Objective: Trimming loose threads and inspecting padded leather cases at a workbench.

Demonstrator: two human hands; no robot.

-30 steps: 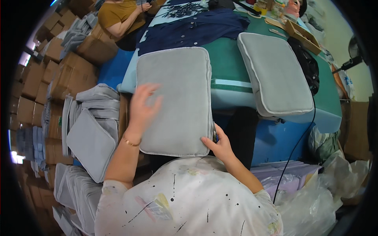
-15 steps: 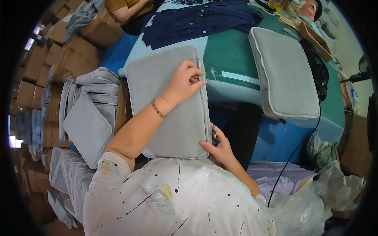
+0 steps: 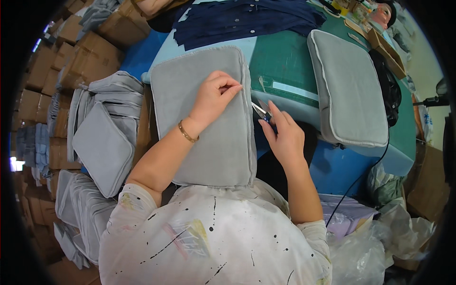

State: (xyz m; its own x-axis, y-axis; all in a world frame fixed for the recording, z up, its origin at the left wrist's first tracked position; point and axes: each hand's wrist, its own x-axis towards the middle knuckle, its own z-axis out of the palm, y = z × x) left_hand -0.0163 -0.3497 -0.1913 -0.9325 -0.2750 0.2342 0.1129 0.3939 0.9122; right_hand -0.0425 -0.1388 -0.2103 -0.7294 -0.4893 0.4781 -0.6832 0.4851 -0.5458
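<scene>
A grey padded fabric case (image 3: 204, 137), rectangular with a rough seam along its edge, lies across my lap and against the table edge. My left hand (image 3: 214, 97) rests over its upper right part, thumb and fingers pinched together at the side seam. Whatever sits in that pinch is too small to make out. Close by on the right, my right hand (image 3: 286, 137) holds small scissors (image 3: 260, 112), blades apart and pointing toward the seam. A second grey case (image 3: 351, 90) lies on the table's right side.
Dark blue buttoned cloth (image 3: 242, 21) covers the far part of the green table (image 3: 280, 57). Grey cases are piled at left (image 3: 104, 147), with cardboard boxes (image 3: 92, 59) behind. A black cable (image 3: 354, 185) hangs at right above plastic bags (image 3: 361, 256). Part of another person (image 3: 152, 5) shows at the top.
My right hand has risen from the case's lower right edge toward its upper side, bringing the scissors into clear sight. My left hand has shifted slightly and its fingers are pinched tighter.
</scene>
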